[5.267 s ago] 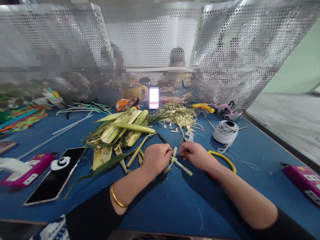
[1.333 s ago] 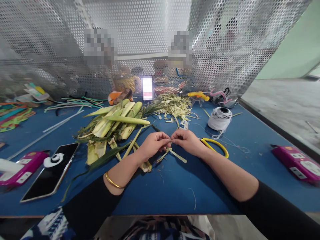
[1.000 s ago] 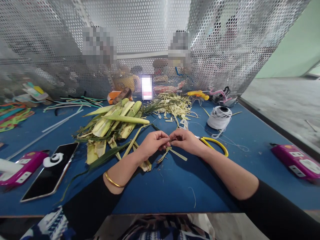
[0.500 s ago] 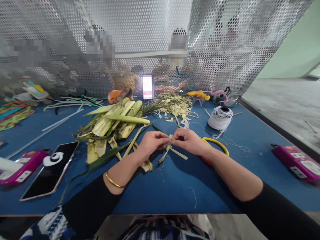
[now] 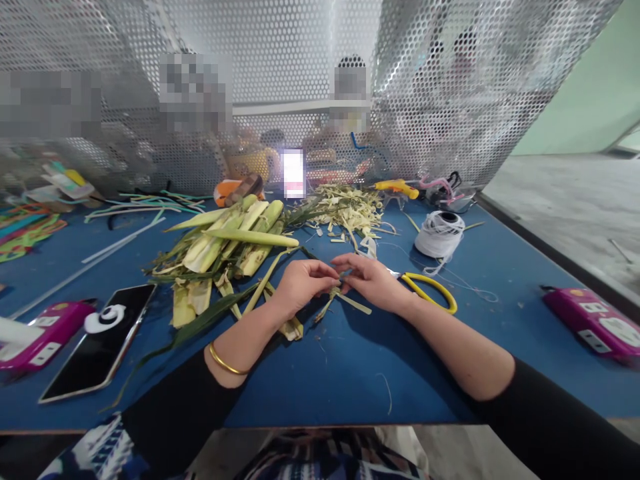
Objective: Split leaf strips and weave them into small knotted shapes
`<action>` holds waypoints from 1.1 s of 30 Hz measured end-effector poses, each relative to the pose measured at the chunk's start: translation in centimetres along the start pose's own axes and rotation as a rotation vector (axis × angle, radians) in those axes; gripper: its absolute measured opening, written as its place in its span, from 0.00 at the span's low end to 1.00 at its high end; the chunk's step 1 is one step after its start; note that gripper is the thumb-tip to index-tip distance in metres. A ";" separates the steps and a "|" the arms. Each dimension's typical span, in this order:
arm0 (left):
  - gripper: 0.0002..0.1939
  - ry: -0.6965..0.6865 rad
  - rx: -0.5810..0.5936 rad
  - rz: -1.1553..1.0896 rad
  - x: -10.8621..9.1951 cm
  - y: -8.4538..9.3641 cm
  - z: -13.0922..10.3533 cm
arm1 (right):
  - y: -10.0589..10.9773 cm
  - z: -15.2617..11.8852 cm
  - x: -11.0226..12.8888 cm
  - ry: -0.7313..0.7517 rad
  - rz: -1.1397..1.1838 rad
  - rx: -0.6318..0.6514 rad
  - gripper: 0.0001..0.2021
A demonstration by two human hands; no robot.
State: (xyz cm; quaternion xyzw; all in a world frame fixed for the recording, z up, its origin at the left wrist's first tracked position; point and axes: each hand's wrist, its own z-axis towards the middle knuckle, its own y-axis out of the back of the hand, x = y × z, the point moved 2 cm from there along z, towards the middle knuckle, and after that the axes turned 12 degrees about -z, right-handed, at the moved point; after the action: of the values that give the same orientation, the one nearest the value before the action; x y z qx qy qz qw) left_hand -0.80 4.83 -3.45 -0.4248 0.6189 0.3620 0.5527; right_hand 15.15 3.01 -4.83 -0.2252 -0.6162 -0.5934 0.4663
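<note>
My left hand is closed, its thumb and fingertips pinching a small bundle of corn husk strips above the blue table. My right hand meets it from the other side. Its upper fingers reach forward over the bundle, while the thumb and lower fingers stay at the same bundle. The fingertips of both hands partly hide the piece. One pale strip sticks out to the lower right. Yellow-handled scissors lie beside my right wrist, their blades partly hidden by that hand.
A pile of corn husks lies left of centre, with husk shreds behind. A spool of white thread stands right. A phone and magenta power strips lie at the sides. A perforated metal screen rises behind the table.
My right hand has shifted slightly left and its upper fingers have straightened from a pinch, uncovering more of the scissors. My left hand keeps its pinch almost in place.
</note>
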 end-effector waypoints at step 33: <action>0.07 -0.472 -0.094 0.812 -0.5 -0.1 -0.9 | -0.2 -0.3 0.7 0.038 -0.250 -0.134 0.15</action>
State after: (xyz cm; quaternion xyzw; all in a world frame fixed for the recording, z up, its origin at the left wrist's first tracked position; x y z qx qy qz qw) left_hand -0.98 4.02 -2.82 -0.0789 0.5756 0.6632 0.4719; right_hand 14.74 2.45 -4.43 -0.1658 -0.5896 -0.6908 0.3843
